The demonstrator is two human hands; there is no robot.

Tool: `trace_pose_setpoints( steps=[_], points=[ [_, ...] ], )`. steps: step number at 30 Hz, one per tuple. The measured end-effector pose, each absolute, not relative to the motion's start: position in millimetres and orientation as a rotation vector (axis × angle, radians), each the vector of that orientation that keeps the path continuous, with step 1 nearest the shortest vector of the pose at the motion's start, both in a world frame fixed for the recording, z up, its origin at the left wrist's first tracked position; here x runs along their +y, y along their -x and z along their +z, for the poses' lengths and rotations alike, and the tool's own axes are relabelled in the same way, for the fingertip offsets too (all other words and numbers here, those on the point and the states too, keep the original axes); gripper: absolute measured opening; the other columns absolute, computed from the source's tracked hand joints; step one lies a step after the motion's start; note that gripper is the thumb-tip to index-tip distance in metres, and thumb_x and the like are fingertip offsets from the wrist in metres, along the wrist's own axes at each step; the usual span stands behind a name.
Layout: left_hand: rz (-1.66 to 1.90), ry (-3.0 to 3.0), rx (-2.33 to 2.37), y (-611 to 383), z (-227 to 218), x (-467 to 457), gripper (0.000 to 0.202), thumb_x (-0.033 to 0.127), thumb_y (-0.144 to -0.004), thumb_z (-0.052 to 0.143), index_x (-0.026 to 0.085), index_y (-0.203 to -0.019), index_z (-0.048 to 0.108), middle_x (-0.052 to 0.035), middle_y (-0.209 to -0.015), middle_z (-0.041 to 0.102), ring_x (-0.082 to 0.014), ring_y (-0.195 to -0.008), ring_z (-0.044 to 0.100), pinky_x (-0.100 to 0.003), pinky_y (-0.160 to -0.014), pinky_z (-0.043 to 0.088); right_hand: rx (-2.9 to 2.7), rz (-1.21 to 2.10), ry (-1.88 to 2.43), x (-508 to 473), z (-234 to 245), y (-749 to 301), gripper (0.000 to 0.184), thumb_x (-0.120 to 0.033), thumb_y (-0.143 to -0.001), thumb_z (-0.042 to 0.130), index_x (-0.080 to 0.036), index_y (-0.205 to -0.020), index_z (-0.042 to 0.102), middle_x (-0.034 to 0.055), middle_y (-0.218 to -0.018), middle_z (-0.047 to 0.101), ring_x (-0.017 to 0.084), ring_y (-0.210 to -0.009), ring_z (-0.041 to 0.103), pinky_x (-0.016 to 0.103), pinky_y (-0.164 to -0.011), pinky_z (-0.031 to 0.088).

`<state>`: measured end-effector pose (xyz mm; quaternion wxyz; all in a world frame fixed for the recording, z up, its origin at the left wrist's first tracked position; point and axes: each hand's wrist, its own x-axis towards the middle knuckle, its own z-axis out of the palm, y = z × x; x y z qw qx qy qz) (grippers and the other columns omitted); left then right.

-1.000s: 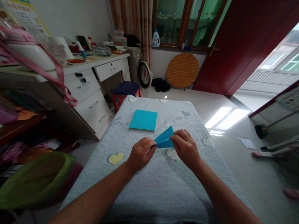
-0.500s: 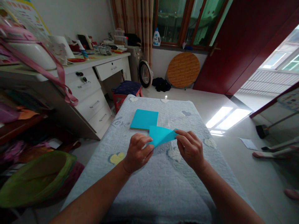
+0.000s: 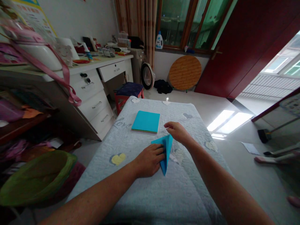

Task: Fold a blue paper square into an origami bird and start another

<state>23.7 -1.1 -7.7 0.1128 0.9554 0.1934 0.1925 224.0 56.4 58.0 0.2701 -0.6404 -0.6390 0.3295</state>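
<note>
A folded piece of blue paper lies on the cloth-covered table, its narrow point toward me and a flap standing up on its right side. My left hand rests on the paper's left part, fingers stretched over it and covering some of it. Just above the paper's top corner is my right hand, its fingers loosely bent and pointing left. Nothing shows between them. Behind the hands sits a square stack of blue paper sheets, with greenish and pale edges below the top sheet.
The table's quilted cover is pale blue-grey with heart patterns. Left of it stand a green-lined bin and a white desk. A stool is beyond the table's far left corner; a round wooden tabletop leans by the wall.
The blue paper, held up between both hands before, now lies on the table, turned with its point toward me. My left hand has flattened onto it; my right hand has moved up and left.
</note>
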Motion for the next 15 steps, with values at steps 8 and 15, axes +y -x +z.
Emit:
trace_pose_setpoints(
  steps=[8,15],
  points=[
    [0.548,-2.767,0.535,-26,-13,3,0.026,0.018,-0.082,0.058,0.016,-0.106,0.067,-0.01,-0.111,0.068,-0.0287,-0.111,0.057,-0.046,-0.102,0.046,-1.394,1.278,1.976,123,29,-183,0.028,-0.029,-0.093,0.063,-0.009,-0.113,0.064,0.0121,-0.108,0.068,0.021,-0.091,0.067,0.037,-0.079,0.056],
    [0.585,-2.772,0.493,-26,-13,4,0.021,0.019,-0.083,0.056,0.016,-0.101,0.066,-0.0109,-0.107,0.068,-0.0281,-0.108,0.059,-0.046,-0.1,0.046,-1.279,1.303,2.092,139,21,-161,0.037,-0.037,-0.095,0.062,-0.017,-0.126,0.058,0.01,-0.126,0.06,0.023,-0.106,0.063,0.044,-0.089,0.055]
  ],
)
